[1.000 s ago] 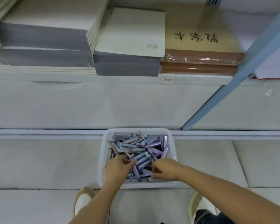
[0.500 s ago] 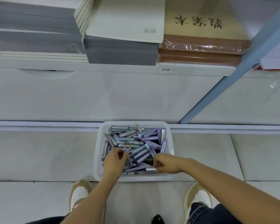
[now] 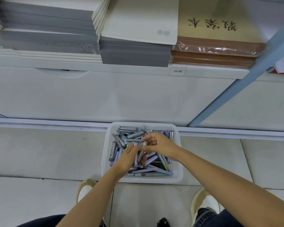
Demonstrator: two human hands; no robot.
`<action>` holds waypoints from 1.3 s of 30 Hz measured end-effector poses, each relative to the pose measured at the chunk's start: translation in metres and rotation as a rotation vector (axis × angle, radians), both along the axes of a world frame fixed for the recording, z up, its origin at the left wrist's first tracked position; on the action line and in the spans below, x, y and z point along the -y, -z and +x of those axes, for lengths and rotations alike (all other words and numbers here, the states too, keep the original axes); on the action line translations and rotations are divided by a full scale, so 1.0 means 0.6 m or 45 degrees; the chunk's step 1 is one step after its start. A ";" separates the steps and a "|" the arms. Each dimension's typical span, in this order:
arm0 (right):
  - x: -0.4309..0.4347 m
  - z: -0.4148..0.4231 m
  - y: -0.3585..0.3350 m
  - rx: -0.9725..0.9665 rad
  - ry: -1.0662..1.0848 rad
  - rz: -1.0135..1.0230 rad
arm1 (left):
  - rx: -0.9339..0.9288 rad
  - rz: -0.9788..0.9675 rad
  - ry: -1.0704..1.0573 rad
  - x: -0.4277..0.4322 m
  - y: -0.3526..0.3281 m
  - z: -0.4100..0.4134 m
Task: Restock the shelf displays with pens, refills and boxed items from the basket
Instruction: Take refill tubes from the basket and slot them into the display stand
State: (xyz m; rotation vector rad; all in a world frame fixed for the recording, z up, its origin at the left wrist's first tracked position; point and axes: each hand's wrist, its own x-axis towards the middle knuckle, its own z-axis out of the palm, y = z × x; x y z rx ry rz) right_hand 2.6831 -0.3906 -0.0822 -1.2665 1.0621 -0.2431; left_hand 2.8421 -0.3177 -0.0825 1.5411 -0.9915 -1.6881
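1. A person crouches over a white basket [image 3: 105, 154] set on the tiled floor [image 3: 39, 153], against the foot of a white shelf unit [image 3: 105, 95].
2. The basket holds a loose heap of slim packs [image 3: 134, 134] in purple, blue and grey, lying crosswise over one another.
3. Both hands meet above the middle of the heap, on one grey pack [image 3: 141, 151] raised clear of the rest and tilted.
4. The left hand [image 3: 129, 157] has its fingers curled round the lower part of that pack; whether it grips others with it cannot be told.
5. The right hand [image 3: 157, 145] pinches the pack's upper end between thumb and fingers.
6. On the shelf above lie three stacks side by side: grey-edged notebooks [image 3: 47, 30], a white-covered stack [image 3: 134, 49] and brown books [image 3: 216, 49] in clear wrap.
7. A small label [image 3: 177, 71] is fixed to the shelf edge under the brown books, and a blue upright [image 3: 252, 71] runs aslant at the right.
8. Two pale shoes [image 3: 84, 189] show just in front of the basket.
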 end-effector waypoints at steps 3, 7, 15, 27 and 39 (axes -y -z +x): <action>0.008 -0.002 0.003 0.126 0.027 0.106 | -0.071 -0.121 -0.004 0.000 0.002 0.008; 0.015 -0.010 0.028 -0.140 -0.143 -0.118 | 0.039 -0.118 -0.022 -0.007 0.026 0.030; -0.009 -0.006 0.108 -0.913 -0.860 -0.923 | 0.045 0.087 -0.300 -0.006 0.064 0.049; 0.019 -0.004 0.106 -0.583 -0.504 -0.766 | 0.126 0.194 -0.430 0.001 0.083 0.044; 0.030 0.012 -0.007 0.146 -0.175 0.232 | -0.197 0.089 -0.576 0.039 0.010 0.005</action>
